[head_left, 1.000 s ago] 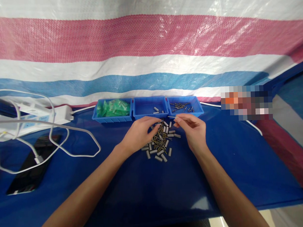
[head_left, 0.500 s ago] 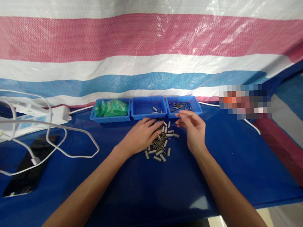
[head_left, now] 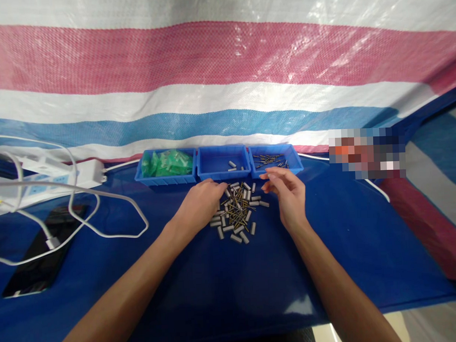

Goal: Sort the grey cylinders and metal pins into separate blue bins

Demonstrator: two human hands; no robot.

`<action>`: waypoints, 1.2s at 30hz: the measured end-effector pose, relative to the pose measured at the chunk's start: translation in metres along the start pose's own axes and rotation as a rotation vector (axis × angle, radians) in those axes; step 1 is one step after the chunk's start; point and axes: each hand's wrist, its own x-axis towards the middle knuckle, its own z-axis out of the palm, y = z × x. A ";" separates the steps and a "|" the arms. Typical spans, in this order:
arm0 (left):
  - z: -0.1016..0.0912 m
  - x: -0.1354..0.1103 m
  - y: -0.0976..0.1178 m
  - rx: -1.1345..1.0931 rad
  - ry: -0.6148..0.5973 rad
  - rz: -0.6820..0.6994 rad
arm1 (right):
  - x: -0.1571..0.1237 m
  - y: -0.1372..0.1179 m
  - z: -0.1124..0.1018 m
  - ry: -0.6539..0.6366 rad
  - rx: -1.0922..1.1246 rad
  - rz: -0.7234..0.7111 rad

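A loose pile of short silver metal cylinders and thin brass-coloured pins lies on the blue table between my hands. At the pile's upper left edge, my left hand is closed with its fingers curled under. Whatever it may hold is hidden. To the right of the pile, my right hand hovers just in front of the right blue bin. Its fingers are half bent, with gaps between the tips, and nothing shows in them. Thin dark pins lie in that bin.
The middle blue bin contains a few cylinders; the left one holds green plastic bags. On the left are a white power strip, looped white cables and a black phone. A striped tarp hangs behind.
My left hand has drawn back left from over the pile and its fingers have curled in, uncovering more pins and cylinders. My right hand has barely moved.
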 end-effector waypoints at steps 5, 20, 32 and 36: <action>-0.003 0.000 0.001 0.030 -0.026 -0.123 | -0.001 0.000 0.001 -0.014 0.002 0.003; -0.004 0.002 -0.006 0.014 -0.077 -0.110 | -0.001 0.000 0.000 -0.038 0.001 0.023; -0.017 0.000 -0.004 -0.382 0.278 0.119 | -0.003 0.001 0.000 -0.090 0.018 0.044; -0.020 0.000 0.000 -0.548 0.326 0.138 | -0.003 0.004 -0.001 -0.144 0.006 0.024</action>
